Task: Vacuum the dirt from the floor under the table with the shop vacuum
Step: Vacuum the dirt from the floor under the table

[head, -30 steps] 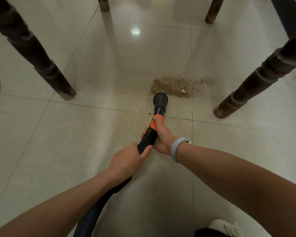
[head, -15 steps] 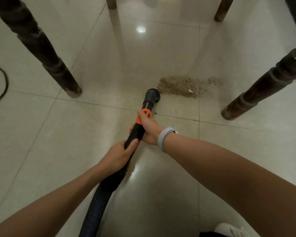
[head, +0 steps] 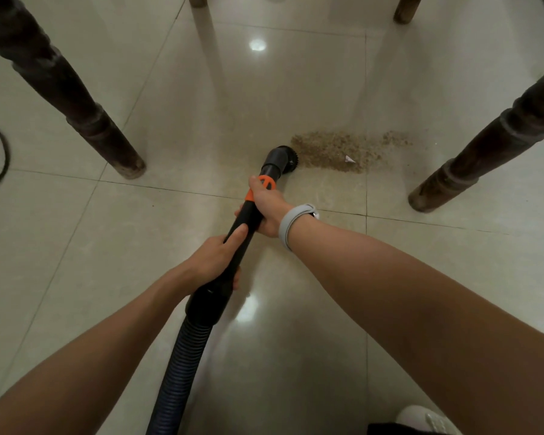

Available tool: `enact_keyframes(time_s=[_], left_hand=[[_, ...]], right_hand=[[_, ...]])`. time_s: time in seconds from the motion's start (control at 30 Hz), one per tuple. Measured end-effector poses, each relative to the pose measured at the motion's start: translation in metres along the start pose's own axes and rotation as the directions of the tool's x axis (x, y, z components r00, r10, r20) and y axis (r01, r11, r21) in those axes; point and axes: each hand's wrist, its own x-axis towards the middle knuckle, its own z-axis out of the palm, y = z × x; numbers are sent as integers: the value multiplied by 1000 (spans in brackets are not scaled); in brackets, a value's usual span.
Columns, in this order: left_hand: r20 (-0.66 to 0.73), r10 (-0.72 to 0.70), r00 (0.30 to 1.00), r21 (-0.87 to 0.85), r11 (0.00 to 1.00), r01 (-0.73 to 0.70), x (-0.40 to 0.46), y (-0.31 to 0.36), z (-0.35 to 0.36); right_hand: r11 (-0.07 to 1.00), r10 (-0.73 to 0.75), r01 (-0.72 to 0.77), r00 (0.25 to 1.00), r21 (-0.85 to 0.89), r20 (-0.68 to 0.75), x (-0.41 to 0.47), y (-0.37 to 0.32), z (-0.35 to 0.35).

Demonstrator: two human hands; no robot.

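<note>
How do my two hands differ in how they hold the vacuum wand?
The right hand grips the wand nearer the nozzle, by the orange collar; the left hand grips lower, near the ribbed hose. The right wrist wears a grey band; the left is bare. Both curl round the wand.

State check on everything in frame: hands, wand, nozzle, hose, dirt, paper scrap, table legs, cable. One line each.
left hand: grips the wand's lower end
right hand: grips wand at orange collar
wand: tilted toward floor
brush nozzle: at left edge of the dirt
hose: joined to wand
dirt patch: mostly still on floor
paper scrap: lying in dirt
table legs: standing either side
cable: lying at left edge
</note>
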Motion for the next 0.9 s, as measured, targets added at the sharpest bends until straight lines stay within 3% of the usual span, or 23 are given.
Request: enact_keyframes(time_s=[0.9], left_hand=[[65, 3, 998, 110, 994, -10, 11, 49, 52]], right_hand=[[998, 10, -8, 999, 64, -30, -1, -20, -74]])
